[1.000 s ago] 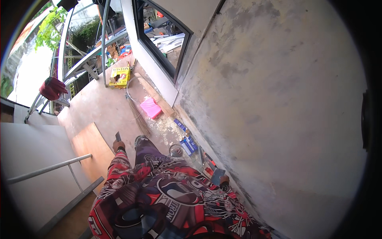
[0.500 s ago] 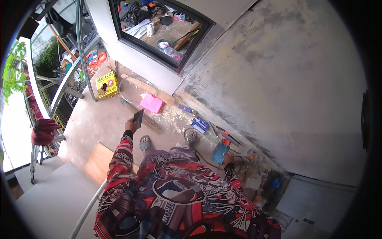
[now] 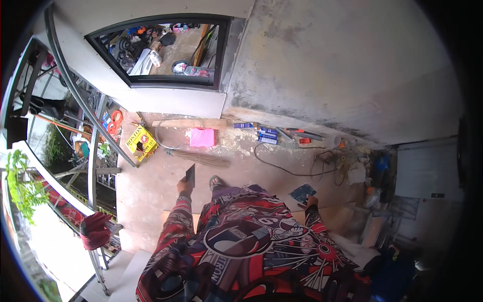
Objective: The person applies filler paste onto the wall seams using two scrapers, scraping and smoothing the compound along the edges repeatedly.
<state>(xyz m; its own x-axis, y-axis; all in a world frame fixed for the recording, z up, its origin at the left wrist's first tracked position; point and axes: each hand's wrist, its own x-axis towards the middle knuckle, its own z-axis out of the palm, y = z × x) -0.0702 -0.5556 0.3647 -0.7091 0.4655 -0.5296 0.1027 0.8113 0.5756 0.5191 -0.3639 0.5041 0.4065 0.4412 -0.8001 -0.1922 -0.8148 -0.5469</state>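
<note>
My left hand [image 3: 184, 187] is closed round a dark, flat scraper blade [image 3: 190, 175], which points up and away from me over the floor. On the right, my right hand [image 3: 312, 201] grips the edge of a flat, blue rectangular plate [image 3: 302, 192], held out low in front of me. The plate's surface looks smeared and worn. Both hands are in the air, well apart. Beyond the left hand a stick broom [image 3: 201, 159] lies on the floor, with a pink plastic container [image 3: 203, 137] behind it.
A yellow box [image 3: 141, 143] stands at the left. Along the stained wall [image 3: 322, 75] lie blue boxes [image 3: 267, 135], a red-and-black tool [image 3: 306, 134] and a looping cable [image 3: 282, 172]. Red gloves [image 3: 95, 230] hang on a metal stand. A black-framed window [image 3: 221, 55] is ahead.
My view and body have turned to the right, so the wall's base now runs more level. Both hands still hold the same things. One sandalled foot has gone from view.
</note>
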